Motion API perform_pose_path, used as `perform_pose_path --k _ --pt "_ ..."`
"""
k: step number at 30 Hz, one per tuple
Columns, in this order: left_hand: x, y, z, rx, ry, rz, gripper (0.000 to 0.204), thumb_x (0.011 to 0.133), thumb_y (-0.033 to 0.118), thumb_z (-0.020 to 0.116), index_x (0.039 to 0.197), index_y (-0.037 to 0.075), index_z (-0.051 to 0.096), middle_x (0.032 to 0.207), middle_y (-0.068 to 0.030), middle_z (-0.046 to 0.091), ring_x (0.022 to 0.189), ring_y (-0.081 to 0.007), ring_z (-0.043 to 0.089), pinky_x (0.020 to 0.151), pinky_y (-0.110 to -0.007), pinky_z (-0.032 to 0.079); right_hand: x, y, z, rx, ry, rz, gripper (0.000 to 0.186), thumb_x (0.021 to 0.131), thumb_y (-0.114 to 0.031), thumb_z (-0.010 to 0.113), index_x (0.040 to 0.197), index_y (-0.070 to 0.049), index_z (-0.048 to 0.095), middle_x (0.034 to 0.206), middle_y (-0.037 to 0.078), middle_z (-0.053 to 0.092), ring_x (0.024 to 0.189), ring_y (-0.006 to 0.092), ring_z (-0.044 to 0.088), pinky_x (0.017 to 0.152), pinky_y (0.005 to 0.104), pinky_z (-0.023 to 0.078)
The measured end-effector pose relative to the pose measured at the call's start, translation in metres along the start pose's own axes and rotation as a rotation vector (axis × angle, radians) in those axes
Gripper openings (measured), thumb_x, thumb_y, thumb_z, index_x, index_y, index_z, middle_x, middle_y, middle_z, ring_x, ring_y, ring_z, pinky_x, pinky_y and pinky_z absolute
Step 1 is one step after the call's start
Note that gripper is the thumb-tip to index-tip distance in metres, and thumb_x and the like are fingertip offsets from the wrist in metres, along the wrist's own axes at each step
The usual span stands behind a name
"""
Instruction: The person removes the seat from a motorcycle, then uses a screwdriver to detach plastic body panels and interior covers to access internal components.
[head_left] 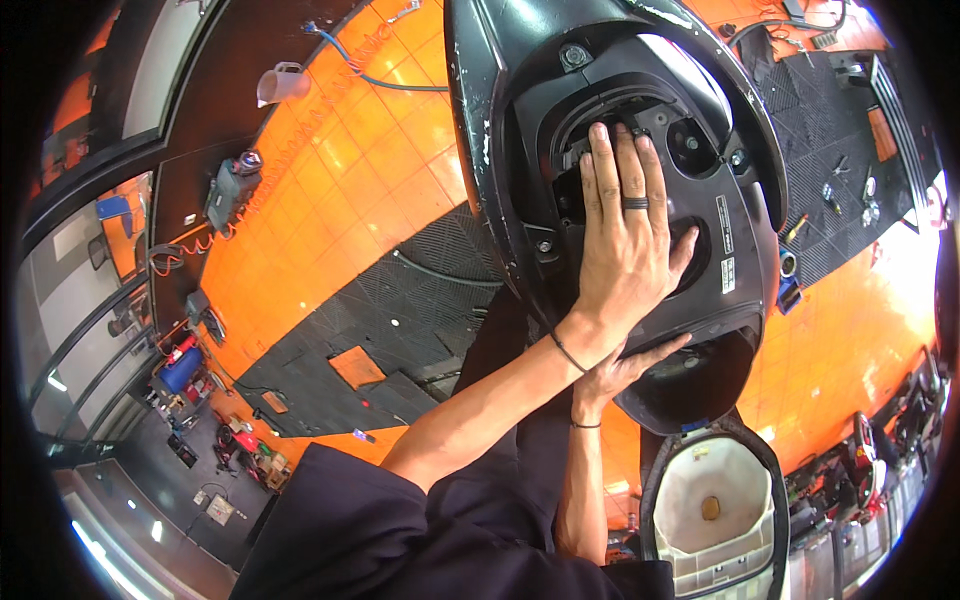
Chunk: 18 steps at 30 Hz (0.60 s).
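A black scooter body panel (740, 215) with a dark round opening fills the upper middle. My left hand (625, 235), with a dark ring on one finger, lies flat on the panel, its fingertips reaching into the opening (610, 110) and its thumb spread to the right. It holds nothing. My right hand (630, 365) sits just below it at the panel's near rim, fingers stretched along the edge. My left wrist covers part of it, so its grip is unclear.
The raised seat with a white underside (715, 500) stands at lower right. Black rubber mats (400, 310) lie on orange floor tiles (340, 170). Small tools are scattered on the right mat (835, 195). A white jug (280, 82) and a blue cable (350, 60) lie upper left.
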<state>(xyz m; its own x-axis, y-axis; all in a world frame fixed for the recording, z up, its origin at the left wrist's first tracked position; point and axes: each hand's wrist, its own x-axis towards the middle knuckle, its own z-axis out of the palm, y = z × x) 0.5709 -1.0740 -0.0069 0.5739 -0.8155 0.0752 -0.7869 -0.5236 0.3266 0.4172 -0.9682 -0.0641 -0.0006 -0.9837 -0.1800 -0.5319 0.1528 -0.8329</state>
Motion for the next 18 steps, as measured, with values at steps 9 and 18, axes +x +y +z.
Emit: perform_pose_path --k 9,18 --pt "-0.069 -0.022 -0.009 -0.031 -0.295 0.176 0.079 0.107 0.043 0.047 0.166 0.000 0.015 0.173 -0.0235 0.011 0.160 -0.0404 0.013 0.129 -0.052 0.016 0.001 0.000 0.001 -0.078 -0.006 0.006 0.101 0.101 -0.046 0.060 0.165 0.004 0.001 0.172 0.028 0.004 0.160 0.0423 0.003 0.129 0.0520 0.007" --pt "0.059 0.017 -0.048 -0.292 0.335 0.491 0.033 0.089 0.028 0.073 0.113 0.005 0.072 0.117 -0.0132 0.064 0.113 -0.0363 0.057 0.100 -0.050 0.044 -0.001 0.000 -0.005 -0.216 -0.005 0.028 0.111 0.095 -0.056 0.068 0.166 -0.003 0.001 0.165 0.041 0.011 0.151 0.0616 0.016 0.121 0.0580 0.029"
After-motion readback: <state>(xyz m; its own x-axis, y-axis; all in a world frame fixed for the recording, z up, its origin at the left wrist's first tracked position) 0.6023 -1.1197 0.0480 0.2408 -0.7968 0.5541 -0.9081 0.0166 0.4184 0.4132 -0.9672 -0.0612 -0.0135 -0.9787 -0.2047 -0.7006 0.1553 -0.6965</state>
